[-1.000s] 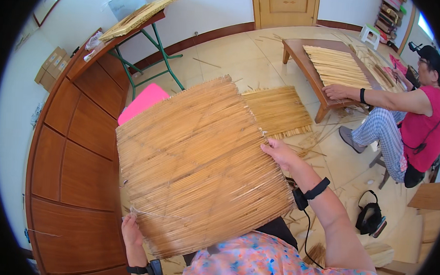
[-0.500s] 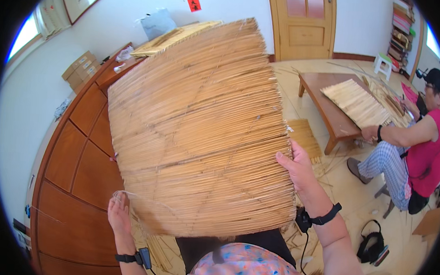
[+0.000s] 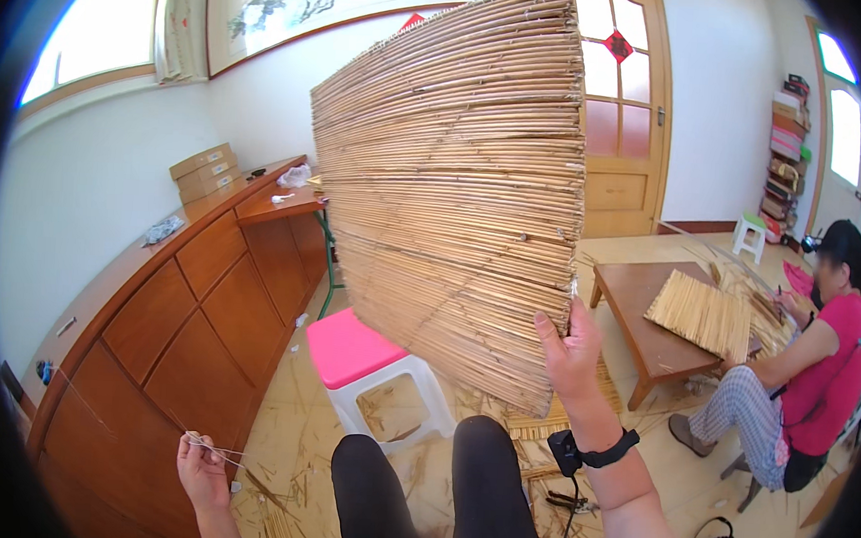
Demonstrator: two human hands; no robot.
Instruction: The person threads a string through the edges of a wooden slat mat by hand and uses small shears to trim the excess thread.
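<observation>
A large square mat of straw-coloured reed stalks (image 3: 454, 187), bound side by side, is raised upright in front of me. My right hand (image 3: 572, 352) grips it by its lower right edge, thumb on the near face and fingers behind. At the lower left my left hand (image 3: 203, 471) is held away from the mat, its fingers pinched on white thread (image 3: 221, 448) whose loose ends stick out to the right. Dark stitch lines cross the mat's face.
A pink-topped stool (image 3: 363, 348) stands in front of my knees, beside a long wooden cabinet (image 3: 194, 330). To the right, a person (image 3: 820, 362) sits at a low table (image 3: 632, 319) with a smaller mat (image 3: 703, 314). Pliers (image 3: 574, 501) and stalk scraps lie on the floor.
The mat has swung up and right, turning more upright, and my left hand has drawn down and away from it. The view has tilted up, bringing the pink-topped stool into sight.
</observation>
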